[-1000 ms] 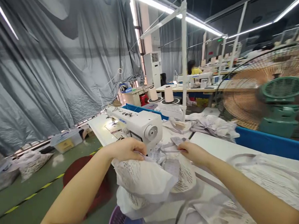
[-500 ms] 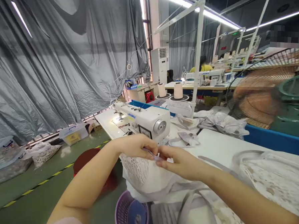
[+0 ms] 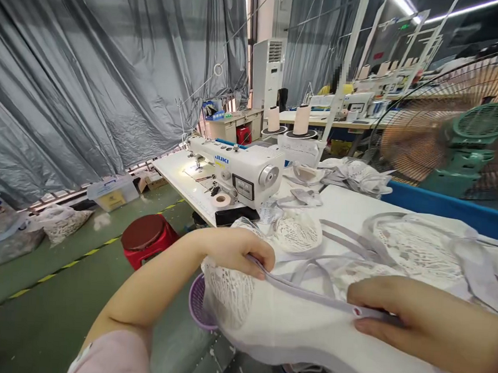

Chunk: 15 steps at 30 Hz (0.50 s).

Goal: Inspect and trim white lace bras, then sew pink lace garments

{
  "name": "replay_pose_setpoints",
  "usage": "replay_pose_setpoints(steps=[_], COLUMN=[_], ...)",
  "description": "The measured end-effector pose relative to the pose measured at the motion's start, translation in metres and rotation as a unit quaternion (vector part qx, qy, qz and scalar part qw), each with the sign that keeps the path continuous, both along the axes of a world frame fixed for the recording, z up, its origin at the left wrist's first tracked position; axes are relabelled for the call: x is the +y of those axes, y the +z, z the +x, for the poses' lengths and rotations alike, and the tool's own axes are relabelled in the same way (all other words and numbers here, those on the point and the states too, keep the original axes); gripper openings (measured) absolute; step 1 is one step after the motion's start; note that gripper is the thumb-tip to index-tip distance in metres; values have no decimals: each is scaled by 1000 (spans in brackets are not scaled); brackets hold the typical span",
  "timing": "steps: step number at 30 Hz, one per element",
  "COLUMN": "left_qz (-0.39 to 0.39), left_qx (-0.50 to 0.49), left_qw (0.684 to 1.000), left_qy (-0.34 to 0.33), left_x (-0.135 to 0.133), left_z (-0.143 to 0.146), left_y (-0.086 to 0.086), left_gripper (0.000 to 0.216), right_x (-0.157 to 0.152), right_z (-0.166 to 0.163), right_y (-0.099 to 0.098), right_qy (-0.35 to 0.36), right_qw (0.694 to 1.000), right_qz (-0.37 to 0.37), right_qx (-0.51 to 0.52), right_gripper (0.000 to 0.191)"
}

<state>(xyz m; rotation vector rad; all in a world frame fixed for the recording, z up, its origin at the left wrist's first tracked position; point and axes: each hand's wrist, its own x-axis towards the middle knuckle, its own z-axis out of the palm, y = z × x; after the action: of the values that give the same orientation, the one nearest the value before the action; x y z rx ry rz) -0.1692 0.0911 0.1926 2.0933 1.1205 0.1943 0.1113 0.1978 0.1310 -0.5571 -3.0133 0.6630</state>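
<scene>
My left hand is closed, pinching one end of a pale grey strap on a white lace garment at the table's near edge. My right hand is closed on the strap's other end, further right, so the strap runs taut between both hands. The garment's white lining lies under the strap. More lace pieces with grey straps lie spread behind my hands.
A white sewing machine stands behind my left hand on the white table, two thread cones behind it. A green fan is at right. A red stool and purple basket sit below. A person works far back.
My hands were pinched together at the garment's edge; my right hand has slid right along the strap, pulling it straight. The view has tilted down and the garment now lies on the table.
</scene>
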Motion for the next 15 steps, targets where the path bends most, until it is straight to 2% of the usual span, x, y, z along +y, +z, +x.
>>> replay_pose_setpoints(steps=[3,6,9,12,15], left_qz=[54,149,205,198,139], left_qx=[92,225,294,304,261], left_qw=[994,961,930,929,955], left_qy=[15,61,84,68,25], left_x=[3,5,7,15,31], left_z=[15,32,49,59,59], left_y=[-11,2,14,8,-16], left_gripper=[3,7,13,15,13], right_x=[-3,-3,-2,-4,-6], right_z=[-1,1,7,15,21], right_y=[-11,-2,8,3,-16], right_qy=[10,-21,-60,-89,-96], right_qw=[996,990,973,969,977], right_qz=[17,125,218,220,176], right_qx=[-87,-66,-55,-70,-69], right_gripper=[19,22,24,13,7])
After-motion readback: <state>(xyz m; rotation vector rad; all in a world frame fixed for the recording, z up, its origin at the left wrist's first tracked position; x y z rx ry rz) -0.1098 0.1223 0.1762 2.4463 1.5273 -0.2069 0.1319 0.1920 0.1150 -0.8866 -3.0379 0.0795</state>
